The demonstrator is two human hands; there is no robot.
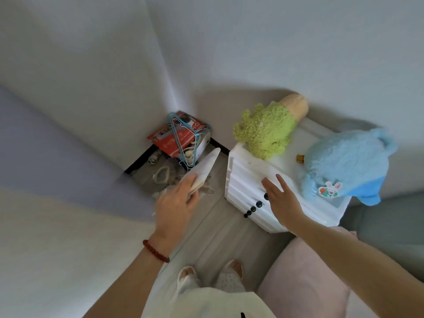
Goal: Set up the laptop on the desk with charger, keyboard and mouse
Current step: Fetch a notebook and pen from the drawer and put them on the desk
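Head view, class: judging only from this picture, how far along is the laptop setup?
Done: nothing visible; no laptop, charger, keyboard, mouse or desk is in view. In hand: the left hand holds a flat white object, unidentifiable here; the right hand reaches open-fingered over the white cabinet bearing plush toys. Left: seemingly the whole setup.

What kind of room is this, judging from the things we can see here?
Probably a bedroom at home. A green plush toy and a blue plush toy lie on a small white drawer cabinet beside what looks like a bed. Clothes hangers sit piled in the corner. No desk shows.
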